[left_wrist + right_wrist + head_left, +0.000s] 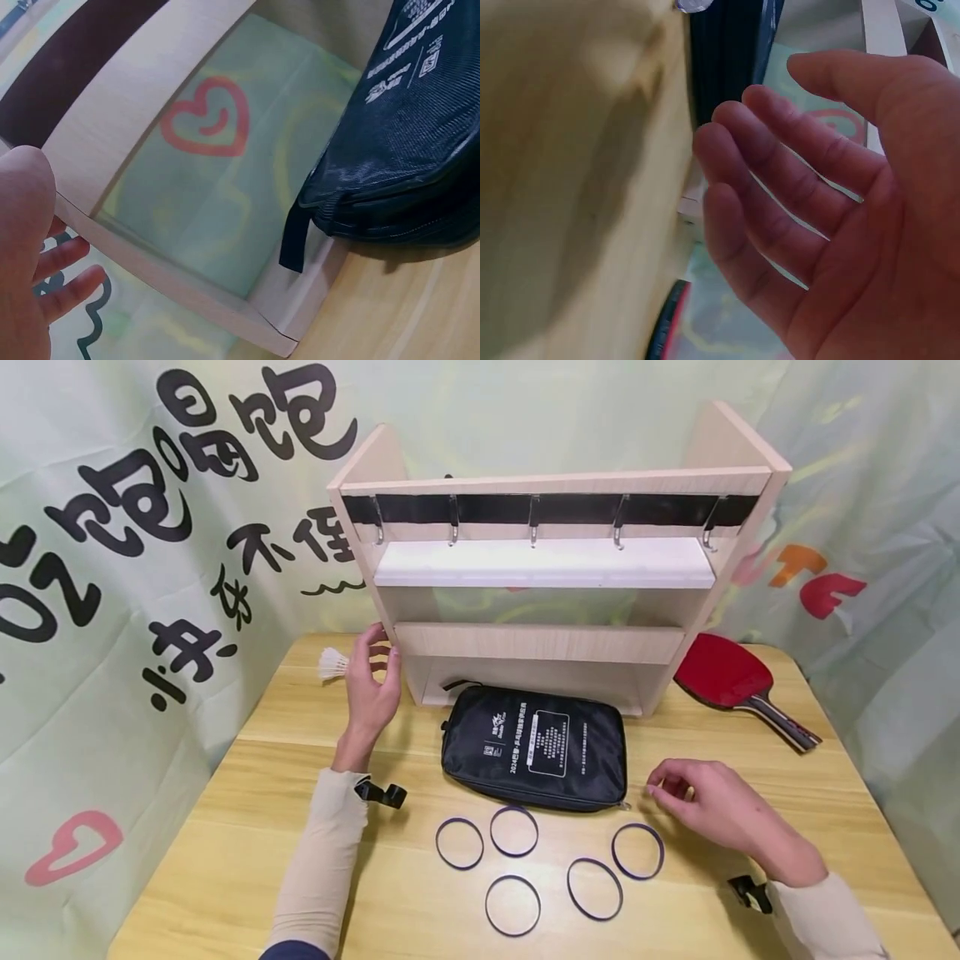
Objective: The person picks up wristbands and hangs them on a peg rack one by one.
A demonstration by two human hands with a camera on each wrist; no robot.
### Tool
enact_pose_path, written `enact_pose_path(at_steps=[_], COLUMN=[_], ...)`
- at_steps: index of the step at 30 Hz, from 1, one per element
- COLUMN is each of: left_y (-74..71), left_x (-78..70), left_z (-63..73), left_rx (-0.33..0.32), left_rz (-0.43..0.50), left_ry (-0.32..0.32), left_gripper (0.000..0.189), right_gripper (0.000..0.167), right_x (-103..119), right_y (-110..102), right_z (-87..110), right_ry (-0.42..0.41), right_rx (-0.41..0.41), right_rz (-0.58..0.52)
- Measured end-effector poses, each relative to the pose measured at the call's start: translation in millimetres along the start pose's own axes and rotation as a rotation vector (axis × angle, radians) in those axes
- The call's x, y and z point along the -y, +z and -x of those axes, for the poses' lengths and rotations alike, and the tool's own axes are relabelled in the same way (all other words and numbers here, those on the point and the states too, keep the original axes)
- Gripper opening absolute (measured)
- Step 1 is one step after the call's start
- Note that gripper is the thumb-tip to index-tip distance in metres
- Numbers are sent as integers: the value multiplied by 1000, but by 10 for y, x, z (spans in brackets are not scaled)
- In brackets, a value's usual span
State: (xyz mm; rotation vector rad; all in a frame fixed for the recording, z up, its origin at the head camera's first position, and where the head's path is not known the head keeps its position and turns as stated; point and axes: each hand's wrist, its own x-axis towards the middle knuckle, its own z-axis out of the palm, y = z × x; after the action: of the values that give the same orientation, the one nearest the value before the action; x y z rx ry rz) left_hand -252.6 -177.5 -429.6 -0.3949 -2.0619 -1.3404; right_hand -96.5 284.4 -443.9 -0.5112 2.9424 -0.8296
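My left hand (pixel 372 681) is raised beside the left wall of a wooden shelf rack (pixel 540 643), fingers relaxed and holding nothing; in the left wrist view its fingertips (pixel 71 289) lie at the rack's edge (pixel 172 277). A black zipped bag (pixel 536 746) lies flat in front of the rack, its strap (pixel 294 240) hanging at one end. My right hand (pixel 712 802) hovers just right of the bag's lower right corner near the zipper pull (pixel 623 806), fingers loosely curled and empty. In the right wrist view the palm (pixel 817 217) faces the bag (pixel 727 52).
Several dark rubber rings (pixel 513 831) lie on the wooden table (pixel 247 827) in front of the bag. A red paddle (pixel 723 675) rests right of the rack and a white shuttlecock (pixel 332 663) left of it. Hooks (pixel 533 531) line the rack's top rail.
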Motion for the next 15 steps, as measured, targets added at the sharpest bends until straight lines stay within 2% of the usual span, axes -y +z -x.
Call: enact_pose_path(at_steps=[5, 7, 9, 15], left_y=[40, 55, 54, 12], left_x=[-56, 69, 133, 137], left_z=[28, 30, 22, -4], left_rx=[-43, -50, -49, -33], left_rz=[9, 6, 9, 44], left_ry=[-24, -40, -53, -82], left_gripper=[41, 42, 43, 43], right_gripper=[7, 8, 8, 9], right_x=[-49, -61, -66, -74], right_y=[89, 118, 142, 170], right_z=[9, 13, 14, 5], right_ry=[-1, -1, 5, 2], right_rx=[93, 123, 140, 189], right_rz=[-44, -56, -62, -93])
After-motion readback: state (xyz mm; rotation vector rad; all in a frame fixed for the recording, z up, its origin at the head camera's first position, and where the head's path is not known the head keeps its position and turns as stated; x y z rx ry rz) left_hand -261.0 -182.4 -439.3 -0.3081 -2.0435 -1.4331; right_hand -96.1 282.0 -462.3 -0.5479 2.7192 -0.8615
